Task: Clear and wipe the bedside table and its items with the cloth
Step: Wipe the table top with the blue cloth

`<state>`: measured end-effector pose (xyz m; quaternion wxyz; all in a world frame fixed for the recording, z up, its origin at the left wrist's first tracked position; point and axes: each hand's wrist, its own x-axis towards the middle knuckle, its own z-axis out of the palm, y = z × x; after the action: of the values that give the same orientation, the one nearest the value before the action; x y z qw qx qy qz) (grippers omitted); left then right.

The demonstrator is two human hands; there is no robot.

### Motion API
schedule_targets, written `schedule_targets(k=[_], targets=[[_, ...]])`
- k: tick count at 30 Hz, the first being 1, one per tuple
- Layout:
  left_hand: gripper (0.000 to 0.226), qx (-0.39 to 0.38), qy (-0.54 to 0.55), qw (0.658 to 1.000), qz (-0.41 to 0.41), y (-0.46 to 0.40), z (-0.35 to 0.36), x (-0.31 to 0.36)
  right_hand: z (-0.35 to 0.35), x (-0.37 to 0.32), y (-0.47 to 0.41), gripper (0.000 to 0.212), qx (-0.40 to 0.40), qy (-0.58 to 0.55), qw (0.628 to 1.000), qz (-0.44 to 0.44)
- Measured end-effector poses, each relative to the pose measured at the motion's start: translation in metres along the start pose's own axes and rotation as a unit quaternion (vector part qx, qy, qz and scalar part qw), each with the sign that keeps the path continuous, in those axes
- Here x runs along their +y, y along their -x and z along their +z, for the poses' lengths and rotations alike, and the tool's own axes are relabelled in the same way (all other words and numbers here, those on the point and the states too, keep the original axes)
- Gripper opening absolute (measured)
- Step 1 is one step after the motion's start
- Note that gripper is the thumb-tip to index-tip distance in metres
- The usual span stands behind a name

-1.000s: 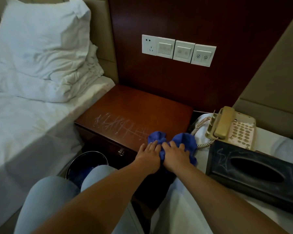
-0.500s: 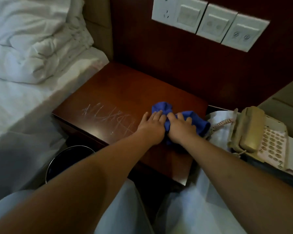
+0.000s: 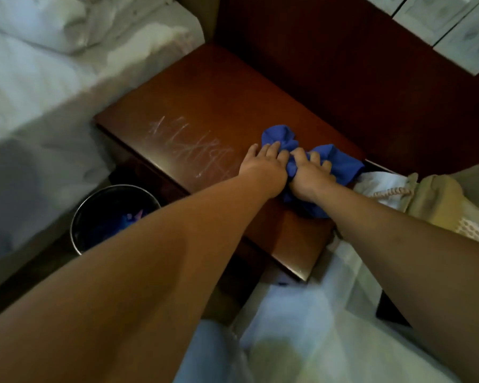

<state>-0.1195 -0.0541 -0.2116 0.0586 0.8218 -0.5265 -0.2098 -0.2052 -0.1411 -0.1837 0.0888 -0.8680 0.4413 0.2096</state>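
A bunched blue cloth (image 3: 340, 161) lies on the right part of the dark wooden bedside table (image 3: 205, 100). My left hand (image 3: 263, 167) presses on the cloth's left side, fingers curled into it. Close beside it, my right hand (image 3: 310, 175) grips the middle of the cloth. White chalk-like scribbles (image 3: 194, 145) mark the tabletop just left of my hands. The beige telephone (image 3: 437, 200) with its coiled cord rests on the white bedding to the right, off the table.
A bed with white sheets and pillows (image 3: 39, 64) borders the table on the left. A round dark bin (image 3: 114, 217) stands on the floor below the table's front left. White wall switches (image 3: 454, 26) sit on the wood panel behind.
The view has moved closer and lower over the table. Both hands have slid with the cloth further onto the tabletop, away from the front edge. The tissue box has left the view.
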Motion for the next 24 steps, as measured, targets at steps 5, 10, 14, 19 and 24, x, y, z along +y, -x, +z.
schedule_targets(k=[5, 10, 14, 19, 24], targets=[[0.061, 0.037, 0.011, 0.998, -0.044, 0.078, 0.048, 0.02, 0.051, 0.016, 0.068, 0.061, 0.055, -0.018, 0.996, -0.073], [0.065, -0.011, -0.034, 0.997, -0.072, 0.147, 0.065, 0.057, 0.081, 0.038, 0.148, 0.067, 0.035, 0.0, 0.994, -0.099], [0.069, -0.036, -0.041, 0.996, -0.075, 0.146, 0.056, 0.056, 0.072, 0.036, 0.146, 0.068, 0.01, -0.011, 0.994, -0.108], [0.069, 0.009, -0.022, 0.997, -0.067, 0.088, 0.039, 0.022, 0.052, 0.019, 0.077, 0.071, 0.032, -0.021, 0.99, -0.133], [0.07, 0.016, -0.002, 0.997, -0.081, 0.026, 0.011, -0.019, 0.022, -0.012, 0.006, 0.082, 0.032, -0.034, 0.988, -0.145]])
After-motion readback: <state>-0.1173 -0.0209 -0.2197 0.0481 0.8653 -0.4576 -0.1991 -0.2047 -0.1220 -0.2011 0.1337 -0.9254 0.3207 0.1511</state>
